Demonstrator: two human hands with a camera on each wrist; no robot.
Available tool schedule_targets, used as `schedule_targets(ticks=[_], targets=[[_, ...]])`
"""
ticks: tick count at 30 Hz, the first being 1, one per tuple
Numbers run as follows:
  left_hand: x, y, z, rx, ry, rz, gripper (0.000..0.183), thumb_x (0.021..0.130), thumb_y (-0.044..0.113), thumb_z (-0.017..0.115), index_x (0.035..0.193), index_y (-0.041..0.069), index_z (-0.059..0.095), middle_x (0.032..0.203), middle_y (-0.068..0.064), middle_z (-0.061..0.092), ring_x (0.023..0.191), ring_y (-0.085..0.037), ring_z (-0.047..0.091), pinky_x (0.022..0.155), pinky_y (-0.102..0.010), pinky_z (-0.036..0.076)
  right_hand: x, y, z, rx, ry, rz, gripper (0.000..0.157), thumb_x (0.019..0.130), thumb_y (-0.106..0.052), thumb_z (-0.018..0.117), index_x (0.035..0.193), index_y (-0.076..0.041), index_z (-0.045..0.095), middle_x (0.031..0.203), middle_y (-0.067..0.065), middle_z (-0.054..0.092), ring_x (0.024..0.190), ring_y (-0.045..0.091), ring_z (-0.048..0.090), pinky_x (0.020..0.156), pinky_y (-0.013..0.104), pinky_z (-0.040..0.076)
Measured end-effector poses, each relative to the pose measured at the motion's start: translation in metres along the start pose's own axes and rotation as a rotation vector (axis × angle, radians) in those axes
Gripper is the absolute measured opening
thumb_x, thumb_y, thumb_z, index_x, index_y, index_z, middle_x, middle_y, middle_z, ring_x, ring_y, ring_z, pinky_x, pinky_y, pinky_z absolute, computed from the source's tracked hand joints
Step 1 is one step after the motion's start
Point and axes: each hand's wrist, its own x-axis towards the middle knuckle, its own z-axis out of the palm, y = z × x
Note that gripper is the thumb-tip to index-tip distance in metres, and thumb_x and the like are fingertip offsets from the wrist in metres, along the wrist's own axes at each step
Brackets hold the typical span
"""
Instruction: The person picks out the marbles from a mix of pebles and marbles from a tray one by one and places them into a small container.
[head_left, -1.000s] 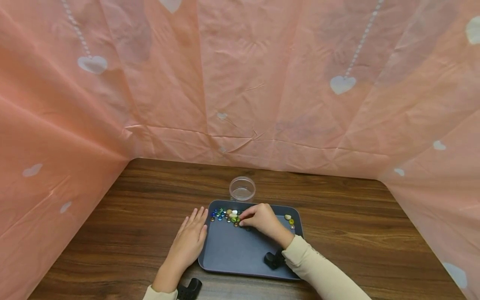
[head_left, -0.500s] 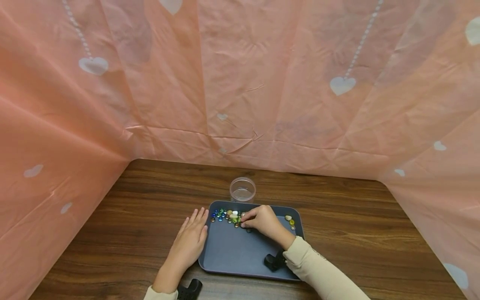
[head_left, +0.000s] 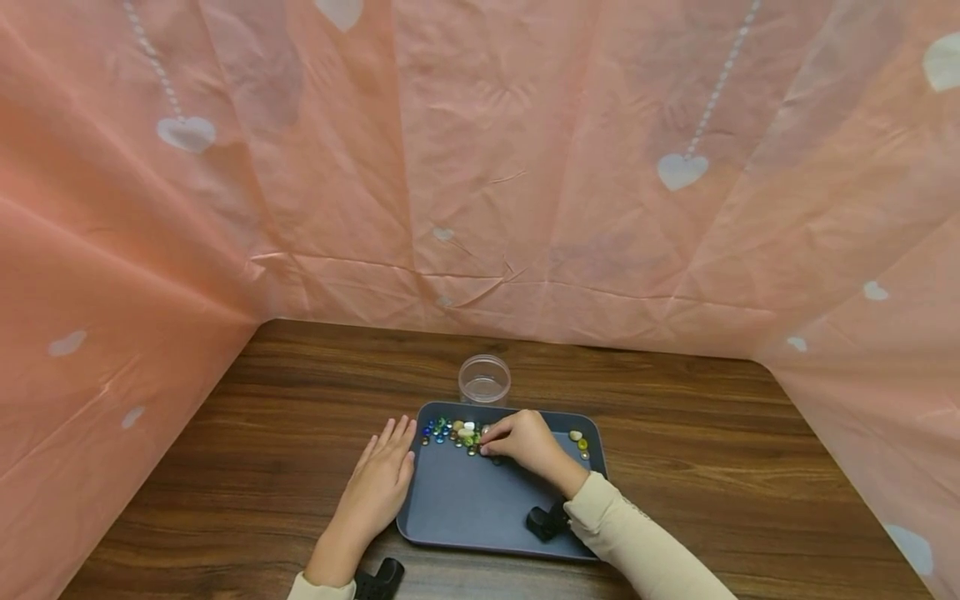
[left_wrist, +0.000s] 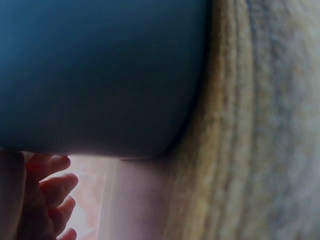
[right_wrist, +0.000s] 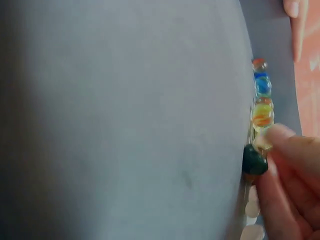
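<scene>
In the head view my right hand reaches over the dark grey tray, thumb and fingers bent down at a pile of glass marbles and pebbles. The right wrist view shows one fingertip against a pale yellow piece, with a dark green stone just below it, in front of another finger. I cannot tell if anything is pinched. My left hand lies flat, fingers straight, along the tray's left edge. In the left wrist view the tray wall hides much of the scene.
A clear round tub stands behind the tray. Inside the tray's right side sit a pebble, a yellow glass piece and a pale one. The wooden table is enclosed by a pink curtain.
Over the last second my right hand has shifted very slightly right at the edge of the pile, its fingers still among the pieces. My left hand has stayed in place.
</scene>
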Motion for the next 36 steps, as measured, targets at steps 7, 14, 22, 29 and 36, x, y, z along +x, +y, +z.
schedule_targets(ticks=[7, 14, 22, 29, 36], targets=[[0.000, 0.001, 0.000, 0.001, -0.004, -0.005, 0.047, 0.104, 0.017, 0.046, 0.149, 0.001, 0.044, 0.157, -0.017, 0.040, 0.149, -0.036, 0.031, 0.123, -0.057, 0.024, 0.001, 0.004, -0.008, 0.470, 0.018, 0.193, 0.024, 0.083, -0.011, 0.079, 0.101, 0.005, 0.077, 0.091, 0.011, 0.079, 0.079, 0.007, 0.073, 0.073, 0.025, 0.062], [-0.001, 0.001, -0.001, -0.001, -0.005, -0.008, 0.047, 0.104, 0.017, 0.046, 0.149, 0.001, 0.043, 0.157, -0.016, 0.040, 0.150, -0.036, 0.031, 0.123, -0.056, 0.023, 0.006, 0.001, -0.019, 0.886, 0.002, 0.255, 0.035, 0.094, 0.000, 0.063, 0.122, 0.019, 0.060, 0.094, 0.000, 0.077, 0.091, 0.008, 0.074, 0.089, 0.027, 0.059], [0.001, -0.001, 0.001, -0.004, -0.002, -0.009, 0.048, 0.104, 0.017, 0.046, 0.149, 0.001, 0.043, 0.157, -0.016, 0.040, 0.150, -0.036, 0.031, 0.123, -0.057, 0.023, 0.014, -0.005, -0.033, 1.087, 0.055, 0.293, 0.033, 0.097, 0.003, 0.057, 0.126, 0.017, 0.056, 0.097, 0.003, 0.075, 0.094, 0.011, 0.073, 0.090, 0.023, 0.058], [0.002, -0.002, 0.002, -0.010, -0.006, -0.018, 0.048, 0.105, 0.019, 0.045, 0.149, 0.002, 0.043, 0.157, -0.015, 0.039, 0.150, -0.035, 0.030, 0.124, -0.056, 0.022, 0.021, -0.006, -0.043, 1.155, 0.129, 0.291, 0.033, 0.097, 0.008, 0.053, 0.128, 0.017, 0.054, 0.093, 0.003, 0.074, 0.091, 0.011, 0.073, 0.090, 0.023, 0.058], [0.002, -0.002, 0.002, -0.010, -0.007, -0.020, 0.048, 0.105, 0.019, 0.045, 0.149, 0.001, 0.043, 0.157, -0.016, 0.039, 0.150, -0.035, 0.029, 0.123, -0.056, 0.022, 0.038, -0.017, -0.050, 0.632, 0.243, 0.250, 0.031, 0.088, -0.010, 0.074, 0.114, 0.008, 0.071, 0.089, 0.001, 0.079, 0.079, 0.002, 0.071, 0.079, 0.024, 0.061]])
